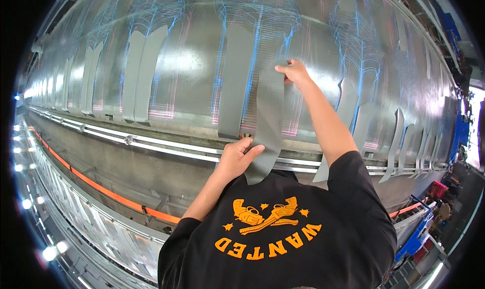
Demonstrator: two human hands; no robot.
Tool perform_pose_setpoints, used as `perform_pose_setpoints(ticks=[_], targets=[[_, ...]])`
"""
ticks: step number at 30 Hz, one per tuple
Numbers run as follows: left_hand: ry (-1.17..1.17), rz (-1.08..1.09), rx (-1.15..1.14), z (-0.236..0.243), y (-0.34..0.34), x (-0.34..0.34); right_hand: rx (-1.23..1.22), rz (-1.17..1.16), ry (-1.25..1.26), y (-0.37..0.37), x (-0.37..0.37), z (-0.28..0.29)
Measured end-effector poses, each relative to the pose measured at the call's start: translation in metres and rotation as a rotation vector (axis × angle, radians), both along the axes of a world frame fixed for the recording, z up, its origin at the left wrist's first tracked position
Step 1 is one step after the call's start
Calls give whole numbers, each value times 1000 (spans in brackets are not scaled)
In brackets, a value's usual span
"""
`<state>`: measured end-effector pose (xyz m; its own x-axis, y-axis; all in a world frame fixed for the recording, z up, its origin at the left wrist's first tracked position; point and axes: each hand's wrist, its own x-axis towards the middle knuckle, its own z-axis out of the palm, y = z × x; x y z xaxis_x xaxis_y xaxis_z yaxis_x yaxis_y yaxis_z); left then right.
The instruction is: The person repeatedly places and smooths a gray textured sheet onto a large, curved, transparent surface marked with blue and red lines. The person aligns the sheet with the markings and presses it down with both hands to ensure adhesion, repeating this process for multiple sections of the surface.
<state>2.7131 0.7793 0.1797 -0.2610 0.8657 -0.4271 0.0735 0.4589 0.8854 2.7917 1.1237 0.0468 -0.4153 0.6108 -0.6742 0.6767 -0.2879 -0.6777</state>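
A long grey textured strip [269, 112] hangs between my hands over a broad curved metal surface [192, 57] marked with blue and pink lines. My right hand [294, 73] pinches the strip's upper end. My left hand [242, 155] grips its lower part near the metal rails, fingers at its left edge and thumb across it; the lower end reaches down to my black shirt. Just left of it, another grey strip [232, 77] lies lengthwise on the metal.
More grey strips [140, 77] lie along the surface on both sides, some [346, 107] curling. Metal rails [151, 147] and an orange band [121, 196] run below. Blue equipment [454, 137] stands at the far right, lights at the far left.
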Motion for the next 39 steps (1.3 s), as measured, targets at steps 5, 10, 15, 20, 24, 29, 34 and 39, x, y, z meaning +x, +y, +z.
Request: perform_pose_setpoints(ticks=[5, 10, 15, 20, 24, 29, 34, 39], targets=[[-161, 248, 2, -26, -3, 9, -39, -307, 341, 24, -2, 4], [-373, 436, -91, -100, -11, 4, 93, -198, 375, 56, -12, 18], [-351, 508, -117, -133, -13, -3, 197, -147, 243, 70, -31, 7], [-222, 550, -221, -152, -12, -9, 211, -89, 168, 87, -51, -17], [-290, 589, -286, -158, -8, -10, 194, -72, 148, 88, -62, -22], [-272, 592, -304, -163, -7, -6, 148, -65, 153, 85, -66, -9], [-229, 453, -410, -151, -2, -10, 175, -145, 261, 79, -65, -12], [-264, 441, -405, -155, -3, -13, 217, -103, 218, 85, -65, -23]])
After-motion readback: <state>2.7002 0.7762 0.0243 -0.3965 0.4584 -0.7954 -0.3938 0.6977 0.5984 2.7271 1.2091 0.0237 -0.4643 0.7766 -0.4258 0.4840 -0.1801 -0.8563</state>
